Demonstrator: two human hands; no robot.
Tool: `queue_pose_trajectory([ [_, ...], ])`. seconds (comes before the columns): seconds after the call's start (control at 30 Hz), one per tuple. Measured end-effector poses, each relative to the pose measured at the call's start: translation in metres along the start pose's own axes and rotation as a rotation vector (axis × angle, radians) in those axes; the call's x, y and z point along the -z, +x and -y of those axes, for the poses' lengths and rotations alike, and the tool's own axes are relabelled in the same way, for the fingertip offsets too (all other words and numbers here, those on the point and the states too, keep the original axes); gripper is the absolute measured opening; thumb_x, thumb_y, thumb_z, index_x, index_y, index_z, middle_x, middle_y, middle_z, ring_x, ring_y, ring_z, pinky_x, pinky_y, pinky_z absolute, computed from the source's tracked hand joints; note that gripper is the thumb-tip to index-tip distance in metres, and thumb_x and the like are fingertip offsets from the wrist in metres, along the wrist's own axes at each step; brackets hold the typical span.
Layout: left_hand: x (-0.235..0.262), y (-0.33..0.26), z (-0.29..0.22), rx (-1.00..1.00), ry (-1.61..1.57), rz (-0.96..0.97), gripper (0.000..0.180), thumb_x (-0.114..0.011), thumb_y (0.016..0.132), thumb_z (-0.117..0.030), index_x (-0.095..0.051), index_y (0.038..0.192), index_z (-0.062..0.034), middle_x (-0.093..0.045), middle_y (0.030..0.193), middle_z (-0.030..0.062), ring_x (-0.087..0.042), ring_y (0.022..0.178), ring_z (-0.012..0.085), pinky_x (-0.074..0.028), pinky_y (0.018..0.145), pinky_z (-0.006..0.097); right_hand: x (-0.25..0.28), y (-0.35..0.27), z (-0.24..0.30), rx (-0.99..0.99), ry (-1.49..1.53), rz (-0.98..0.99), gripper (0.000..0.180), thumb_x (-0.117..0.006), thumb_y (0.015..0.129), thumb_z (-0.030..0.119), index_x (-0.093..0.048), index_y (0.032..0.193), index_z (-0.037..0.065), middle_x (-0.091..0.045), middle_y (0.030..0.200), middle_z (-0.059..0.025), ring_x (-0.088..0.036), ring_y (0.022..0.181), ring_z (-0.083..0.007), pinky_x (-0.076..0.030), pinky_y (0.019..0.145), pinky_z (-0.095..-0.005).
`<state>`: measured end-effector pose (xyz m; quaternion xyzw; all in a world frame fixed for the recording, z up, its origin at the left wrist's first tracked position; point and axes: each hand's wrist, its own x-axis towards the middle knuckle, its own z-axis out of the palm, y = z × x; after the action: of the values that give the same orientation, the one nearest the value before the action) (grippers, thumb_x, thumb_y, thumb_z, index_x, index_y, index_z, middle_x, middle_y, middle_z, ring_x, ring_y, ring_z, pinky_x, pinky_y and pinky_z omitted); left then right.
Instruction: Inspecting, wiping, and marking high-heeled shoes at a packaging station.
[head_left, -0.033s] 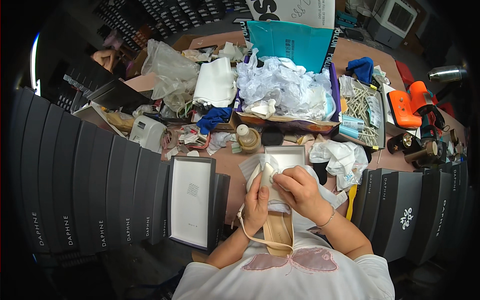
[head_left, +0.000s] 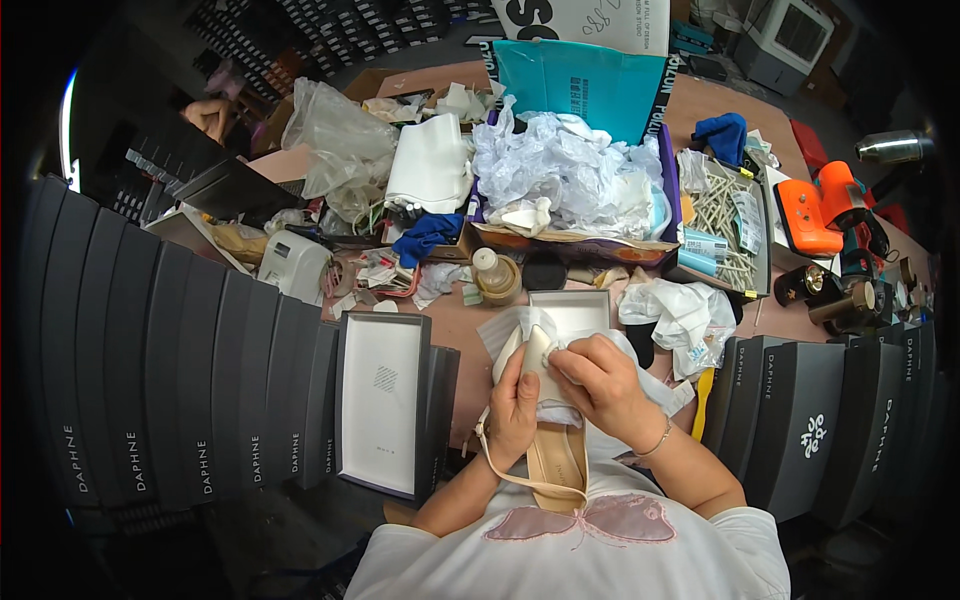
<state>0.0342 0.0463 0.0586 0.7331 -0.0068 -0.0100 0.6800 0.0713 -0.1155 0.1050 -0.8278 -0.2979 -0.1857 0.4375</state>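
Close to my body I have a cream ankle-strap shoe [head_left: 556, 465], its pale insole facing up and its strap looped toward me. White stuffing shows in its opening. My left hand [head_left: 514, 408] is wrapped round the shoe's left side near the pointed toe. Over the right side of the toe, my right hand [head_left: 604, 384] is closed in a pinch, fingertips against the upper; what lies between them is too small to make out. White tissue paper [head_left: 508, 328] and an open white-lined box [head_left: 570, 308] sit just beyond the toe.
Dark shoe boxes [head_left: 210, 380] line the left, with an open box lid [head_left: 385, 400] beside them; more boxes [head_left: 800, 430] stand right. Behind are a carton of crumpled tissue [head_left: 570, 170], a bottle [head_left: 495, 276], a tray of white sticks [head_left: 722, 220] and a yellow-handled tool [head_left: 703, 400].
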Motion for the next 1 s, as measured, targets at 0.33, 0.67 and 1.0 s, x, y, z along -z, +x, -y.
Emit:
queue_pose_trajectory([
  [0.33, -0.004, -0.001, -0.011, -0.033, 0.029, -0.009, 0.052, -0.042, 0.101, -0.034, -0.043, 0.133, 0.0060, -0.058, 0.119, 0.0169, -0.054, 0.110, 0.0206, -0.041, 0.095, 0.030, -0.002, 0.018, -0.001, 0.015, 0.046, -0.065, 0.022, -0.071, 0.070, -0.001, -0.061, 0.090, 0.002, -0.058, 0.079, -0.0097, -0.057, 0.068, -0.0259, -0.046, 0.058, -0.0338],
  [0.67, -0.002, -0.004, -0.003, -0.018, 0.000, 0.019, 0.051, -0.042, 0.100, -0.035, -0.044, 0.133, 0.0044, -0.057, 0.121, 0.0171, -0.053, 0.113, 0.0222, -0.041, 0.095, 0.031, -0.001, 0.017, -0.002, -0.006, 0.043, -0.003, 0.020, -0.071, 0.071, 0.003, -0.061, 0.089, 0.002, -0.057, 0.078, -0.0090, -0.058, 0.070, -0.0267, -0.048, 0.063, -0.0351],
  [1.0, -0.003, -0.006, -0.009, -0.002, -0.001, 0.020, 0.051, -0.042, 0.100, -0.035, -0.044, 0.133, 0.0039, -0.058, 0.119, 0.0164, -0.054, 0.110, 0.0205, -0.041, 0.094, 0.031, 0.006, 0.007, 0.003, -0.039, 0.073, 0.022, 0.021, -0.071, 0.071, 0.001, -0.061, 0.090, 0.003, -0.055, 0.078, -0.0092, -0.057, 0.071, -0.0261, -0.047, 0.061, -0.0341],
])
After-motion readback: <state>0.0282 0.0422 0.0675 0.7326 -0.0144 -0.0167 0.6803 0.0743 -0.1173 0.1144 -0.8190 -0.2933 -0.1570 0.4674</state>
